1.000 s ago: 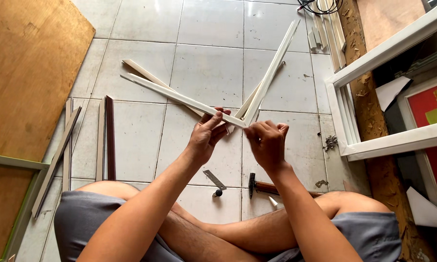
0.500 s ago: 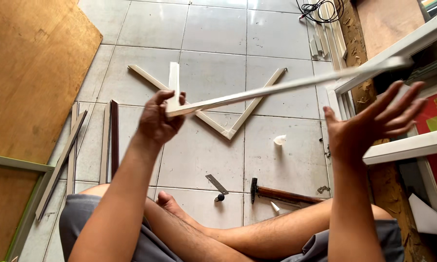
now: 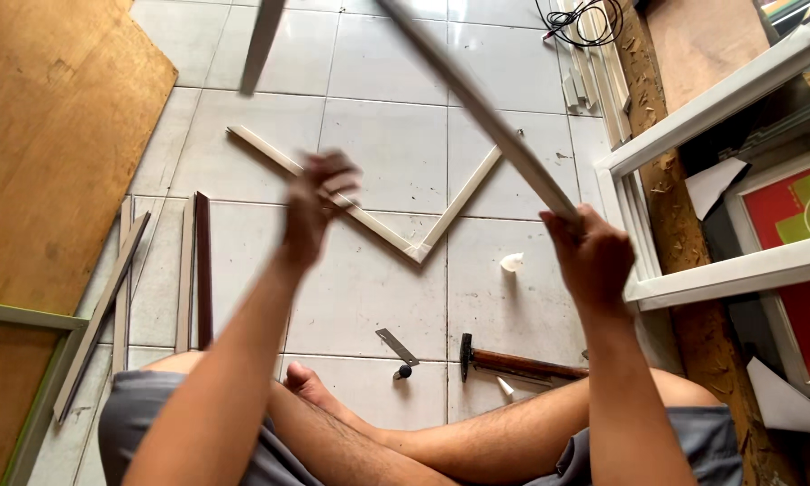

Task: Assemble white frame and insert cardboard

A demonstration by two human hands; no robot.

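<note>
My right hand (image 3: 592, 256) is shut on one end of a long pale moulding strip (image 3: 477, 108). The strip rises up and to the left, out of the top of the view. A second, blurred strip piece (image 3: 263, 40) hangs at the top left and seems joined to it. My left hand (image 3: 319, 202) is blurred in mid-air above the tiles, and nothing shows in its fingers. Beneath it, a V-shaped pair of joined pale strips (image 3: 414, 247) lies flat on the white tile floor. I sit cross-legged with bare legs.
A hammer (image 3: 513, 363), a small metal tool (image 3: 396, 346) and a small white scrap (image 3: 511, 262) lie by my legs. Several loose strips (image 3: 193, 270) lie at left beside a plywood board (image 3: 54, 135). White frames (image 3: 693, 279) and a red picture stand at right.
The joined strips have swung from level to steeply raised. My left hand has let go of them and dropped lower. My right hand, open before, now grips the long strip's end.
</note>
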